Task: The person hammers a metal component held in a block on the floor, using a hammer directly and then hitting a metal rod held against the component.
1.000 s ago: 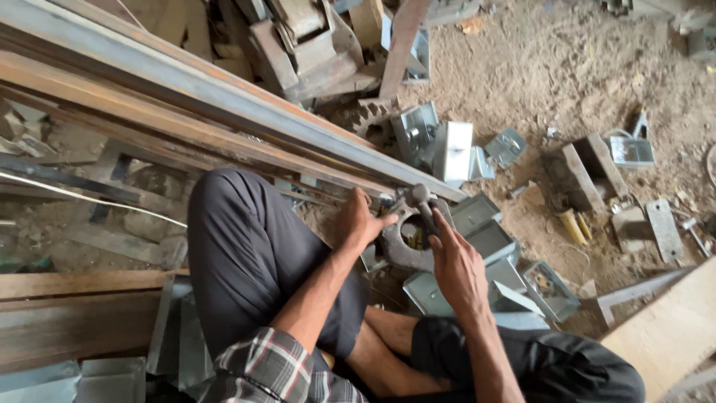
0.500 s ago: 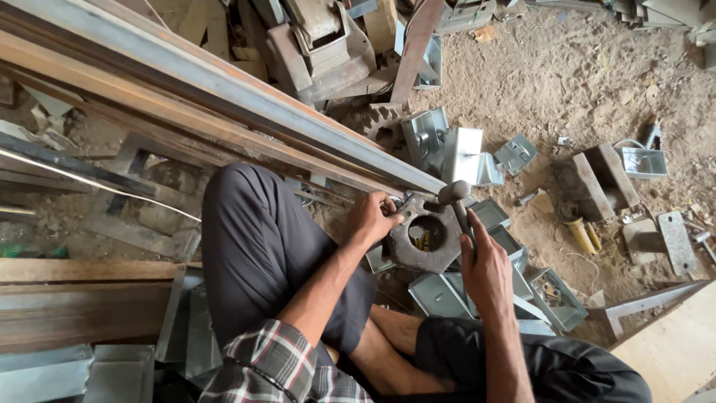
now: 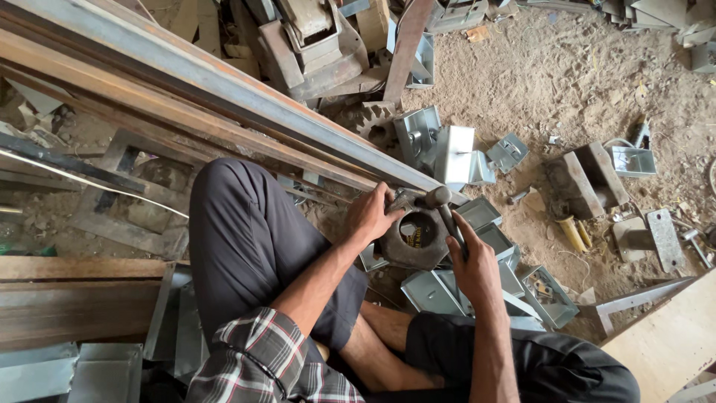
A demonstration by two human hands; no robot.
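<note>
The heavy steel die block (image 3: 418, 237), a dark octagonal lump with a round hole through its middle, sits on the dirt floor (image 3: 589, 82) between my knees, just below the long rusty steel beam (image 3: 224, 89) that runs diagonally across the view. My left hand (image 3: 371, 216) is closed over the block's upper left edge, pinning what looks like a small grey metal piece (image 3: 403, 200) against it; I cannot tell the piece's exact shape under the fingers. My right hand (image 3: 471, 263) is wrapped tight round the handle of a hammer (image 3: 441, 203), whose head hangs just above the block's top right corner, close to that pinned piece.

As for progress, I judge the work to be well into a run rather than at its start or end. Around the block lie a good many folded galvanised sheet-metal brackets (image 3: 477, 216), some touching it on the right and lower side, more scattered toward the upper right (image 3: 436, 145). Which of these are finished and which are waiting I cannot tell; they look alike. The piece under my left hand seems to be mid-strike, not yet set aside.

Further right, well apart, sit a rusty steel block (image 3: 585, 179) and a flat plate with holes (image 3: 665, 239).
</note>
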